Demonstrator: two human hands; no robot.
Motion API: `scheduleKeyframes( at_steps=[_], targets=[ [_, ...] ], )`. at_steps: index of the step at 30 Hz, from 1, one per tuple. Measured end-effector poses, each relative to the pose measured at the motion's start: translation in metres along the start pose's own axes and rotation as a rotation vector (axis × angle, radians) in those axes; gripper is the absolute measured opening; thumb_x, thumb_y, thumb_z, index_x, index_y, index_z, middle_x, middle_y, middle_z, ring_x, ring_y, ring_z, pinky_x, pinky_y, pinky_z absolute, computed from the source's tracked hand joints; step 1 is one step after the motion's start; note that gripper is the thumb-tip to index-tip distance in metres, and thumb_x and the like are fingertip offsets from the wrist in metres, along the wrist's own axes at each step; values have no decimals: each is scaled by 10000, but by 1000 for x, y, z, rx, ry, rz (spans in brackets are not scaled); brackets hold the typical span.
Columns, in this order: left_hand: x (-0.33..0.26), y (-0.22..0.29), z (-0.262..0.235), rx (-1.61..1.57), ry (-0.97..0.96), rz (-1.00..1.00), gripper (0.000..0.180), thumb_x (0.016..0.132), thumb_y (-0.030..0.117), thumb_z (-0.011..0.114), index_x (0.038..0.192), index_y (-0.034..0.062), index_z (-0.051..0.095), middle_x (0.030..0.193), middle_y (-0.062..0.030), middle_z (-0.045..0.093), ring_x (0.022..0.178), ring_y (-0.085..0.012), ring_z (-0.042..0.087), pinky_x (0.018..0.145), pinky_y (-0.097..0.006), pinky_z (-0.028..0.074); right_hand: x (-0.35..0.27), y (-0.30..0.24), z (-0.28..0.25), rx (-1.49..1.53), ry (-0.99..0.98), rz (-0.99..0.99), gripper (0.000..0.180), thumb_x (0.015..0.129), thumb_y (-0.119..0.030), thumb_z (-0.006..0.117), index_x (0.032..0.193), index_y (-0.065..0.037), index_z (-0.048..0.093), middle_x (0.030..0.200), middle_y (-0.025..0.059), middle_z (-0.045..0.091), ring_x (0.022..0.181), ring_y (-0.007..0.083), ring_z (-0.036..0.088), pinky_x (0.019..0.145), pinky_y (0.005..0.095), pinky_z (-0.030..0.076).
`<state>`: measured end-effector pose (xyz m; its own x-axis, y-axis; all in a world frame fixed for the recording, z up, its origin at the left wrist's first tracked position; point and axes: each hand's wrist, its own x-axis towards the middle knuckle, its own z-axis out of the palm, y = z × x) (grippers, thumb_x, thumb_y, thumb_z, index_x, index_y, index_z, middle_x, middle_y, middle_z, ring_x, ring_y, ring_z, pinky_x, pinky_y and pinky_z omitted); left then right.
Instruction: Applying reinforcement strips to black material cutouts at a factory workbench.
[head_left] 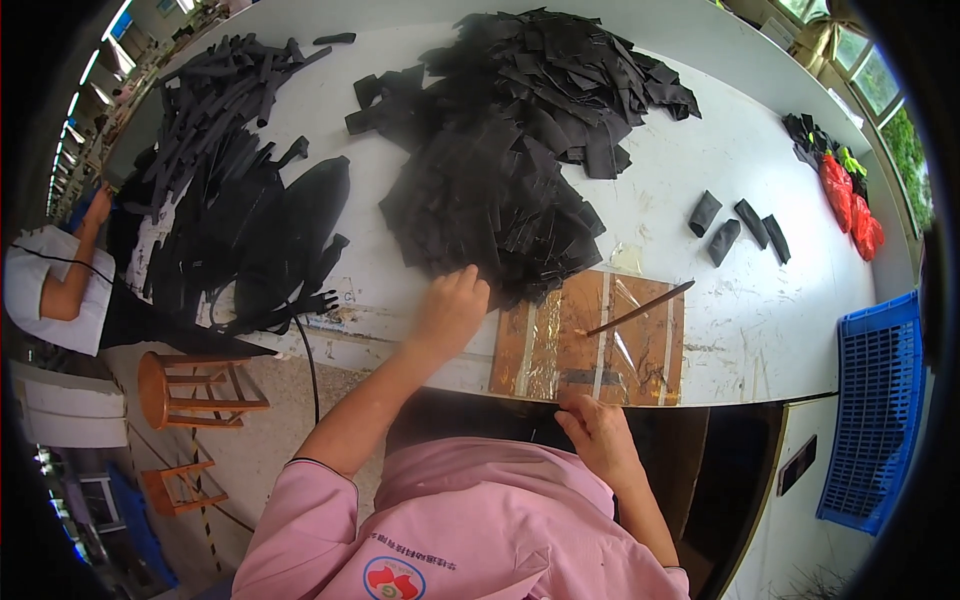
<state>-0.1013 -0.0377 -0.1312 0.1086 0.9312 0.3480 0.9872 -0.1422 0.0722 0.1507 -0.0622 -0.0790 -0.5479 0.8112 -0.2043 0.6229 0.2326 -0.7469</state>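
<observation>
My left hand (452,312) reaches to the near edge of a large heap of flat black fabric pieces (490,200), its fingertips closed on a piece there. My right hand (600,432) is at the table's front edge, just below a brown board (645,345). Its fingers are curled in, and whether anything is between them is hidden. The board is crossed by strips of clear and pale tape. A thin dark stick (645,307) lies slanting over it, and a short dark strip (590,377) is near its front edge.
Black rolled pieces (225,90) and larger black fabric pieces (270,225) lie left. Several small black tubes (724,242) are at right, with red bags (838,190) beyond. A blue crate (875,410) stands right. Left are wooden stools (160,390) and another person (60,280).
</observation>
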Motion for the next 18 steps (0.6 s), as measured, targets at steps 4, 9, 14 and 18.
scheduleKeyframes(
  at_steps=[4, 9, 14, 18],
  targets=[
    [4, 0, -10, -352, 264, -279, 42, 668, 8, 594, 705, 10, 575, 773, -106, 590, 679, -270, 578, 575, -325, 469, 6, -15, -2, 70, -7, -50, 141, 755, -122, 568, 806, 8, 556, 697, 168, 571, 649, 327, 565, 576, 369, 447],
    [9, -2, -22, -367, 353, -228, 70, 670, -12, 597, 738, -3, 579, 691, -96, 563, 569, -233, 544, 529, -305, 448, 27, -32, -4, 134, -44, -105, 115, 757, -95, 559, 790, 14, 554, 704, 172, 565, 654, 329, 560, 574, 370, 442],
    [-2, 10, -32, -1153, 168, -806, 91, 787, 82, 580, 747, 1, 570, 639, -1, 526, 505, -76, 472, 454, -191, 388, 41, -36, 0, 202, 30, -170, 98, 754, -74, 552, 797, 15, 558, 713, 173, 569, 653, 333, 561, 569, 361, 444],
    [-24, 5, -23, -1451, 260, -914, 105, 804, 100, 574, 783, -3, 562, 636, 0, 512, 481, -55, 442, 421, -182, 366, 42, -31, 9, 268, -17, -150, 116, 788, -91, 558, 812, 21, 573, 646, 129, 585, 589, 196, 605, 535, 253, 452]
  ],
)
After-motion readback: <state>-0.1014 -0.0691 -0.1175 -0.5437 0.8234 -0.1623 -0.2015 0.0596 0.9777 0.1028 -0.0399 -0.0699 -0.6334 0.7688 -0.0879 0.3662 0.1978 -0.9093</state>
